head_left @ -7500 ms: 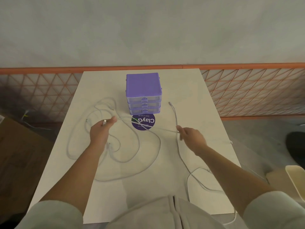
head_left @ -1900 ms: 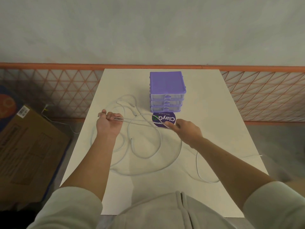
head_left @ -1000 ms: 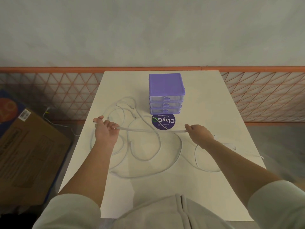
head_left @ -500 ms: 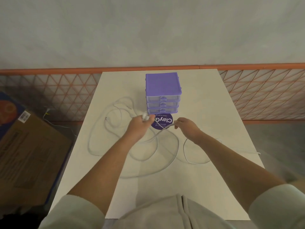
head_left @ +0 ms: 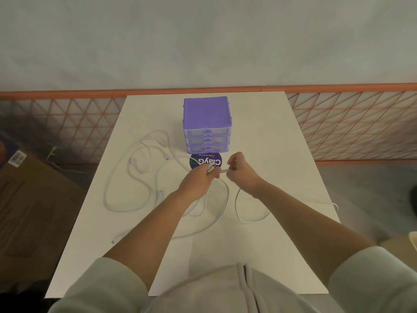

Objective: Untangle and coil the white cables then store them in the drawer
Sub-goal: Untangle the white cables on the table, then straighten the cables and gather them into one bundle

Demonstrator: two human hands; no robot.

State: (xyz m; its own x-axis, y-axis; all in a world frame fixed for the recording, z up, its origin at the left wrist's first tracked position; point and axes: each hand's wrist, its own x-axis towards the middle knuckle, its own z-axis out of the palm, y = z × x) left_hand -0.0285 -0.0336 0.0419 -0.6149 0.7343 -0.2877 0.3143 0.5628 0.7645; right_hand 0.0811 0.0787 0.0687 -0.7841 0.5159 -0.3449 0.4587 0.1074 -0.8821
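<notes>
Several white cables (head_left: pixel 126 184) lie in loose tangled loops across the white table (head_left: pixel 266 136), mostly left of centre. My left hand (head_left: pixel 198 179) grips folded strands of one white cable, with its plugs sticking out between the fingers. My right hand (head_left: pixel 239 171) pinches the same cable a short way to the right. A loop of it (head_left: pixel 248 219) trails down onto the table below my right wrist. The purple three-drawer box (head_left: pixel 207 125) stands just beyond my hands, and all its drawers are closed.
A round purple sticker (head_left: pixel 206 161) lies on the table in front of the drawers. An orange mesh fence (head_left: pixel 352 125) runs behind the table. A cardboard box (head_left: pixel 29 199) sits on the floor to the left.
My left hand has moved right from the table's left side to meet my right hand in front of the drawers, and the stretched cable between them is now folded into a short span.
</notes>
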